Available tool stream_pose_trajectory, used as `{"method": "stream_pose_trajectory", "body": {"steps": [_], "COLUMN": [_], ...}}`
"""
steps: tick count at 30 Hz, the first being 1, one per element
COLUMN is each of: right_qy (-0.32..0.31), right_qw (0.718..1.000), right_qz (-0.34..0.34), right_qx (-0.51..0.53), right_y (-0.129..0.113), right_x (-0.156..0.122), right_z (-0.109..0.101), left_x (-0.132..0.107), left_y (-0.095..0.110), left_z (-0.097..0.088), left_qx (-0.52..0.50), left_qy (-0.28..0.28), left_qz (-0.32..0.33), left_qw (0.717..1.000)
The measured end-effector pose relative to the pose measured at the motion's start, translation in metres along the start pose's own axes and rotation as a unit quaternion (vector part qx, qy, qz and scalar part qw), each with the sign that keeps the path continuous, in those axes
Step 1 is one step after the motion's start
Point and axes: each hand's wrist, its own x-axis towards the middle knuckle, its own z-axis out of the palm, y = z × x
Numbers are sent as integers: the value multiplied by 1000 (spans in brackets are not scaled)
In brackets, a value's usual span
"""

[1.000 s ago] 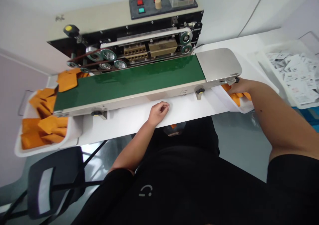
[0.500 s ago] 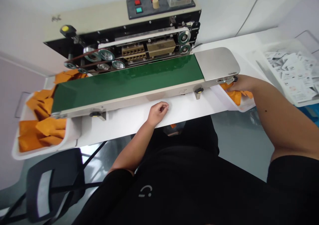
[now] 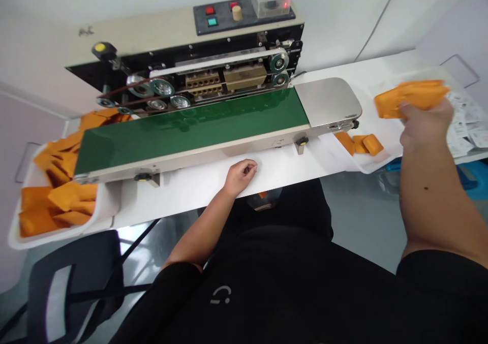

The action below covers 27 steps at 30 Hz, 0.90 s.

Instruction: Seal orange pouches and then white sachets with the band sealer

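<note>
My right hand is raised on the right side, gripping a bunch of orange pouches; motion blurs it slightly. Below and to its left, more orange pouches lie in a white bin beside the end of the conveyor. My left hand rests on the white table near its front edge, fingers curled closed with nothing visible in them. In front of it runs the green conveyor belt of a sealing machine.
A white bin full of orange pouches stands under the belt's left end. At the far right, a tray of white printed packets sits partly behind my right arm. A black chair is at lower left.
My right hand has come up out of the right bin and moved right, carrying orange pouches. My left hand stays in place on the table.
</note>
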Motion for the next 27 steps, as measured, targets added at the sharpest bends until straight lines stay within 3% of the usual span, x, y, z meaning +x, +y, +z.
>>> {"method": "stream_pose_trajectory", "body": {"steps": [2, 5, 7, 8, 10, 12, 14, 17, 23, 27], "right_qy": [43, 71, -33, -146, -306, -362, -401, -428, -402, -329], "right_qw": [986, 970, 976, 969, 932, 916, 906, 900, 895, 882], "right_qz": [-41, -113, -113, -106, -131, -131, -102, -34, 69, 184], "right_qx": [158, 205, 183, 167, 140, 117, 96, 70, 181, 284], "right_y": [-21, -55, -68, -69, -64, -50, -32, -8, 11, 11], "right_x": [-26, -103, -167, -198, -250, -285, -304, -311, -307, -309], "right_z": [-5, 0, 13, 23, 48, 75, 99, 121, 126, 127], "left_x": [0, 0, -1, -1, -3, -5, -4, -2, 2, 2], "left_y": [2, 5, 6, 7, 7, 8, 11, 15, 18, 16], "left_z": [0, -1, -2, -4, -5, -7, -7, -6, -5, -4], "left_qx": [7, 0, -23, -40, -78, -106, -89, 6, 29, 10], "left_qy": [0, -7, -22, -34, -58, -82, -92, -75, -12, 1], "left_qz": [6, 17, 31, 40, 58, 71, 67, 26, -16, -31], "left_qw": [1000, 1000, 999, 998, 994, 988, 990, 997, 999, 999]}}
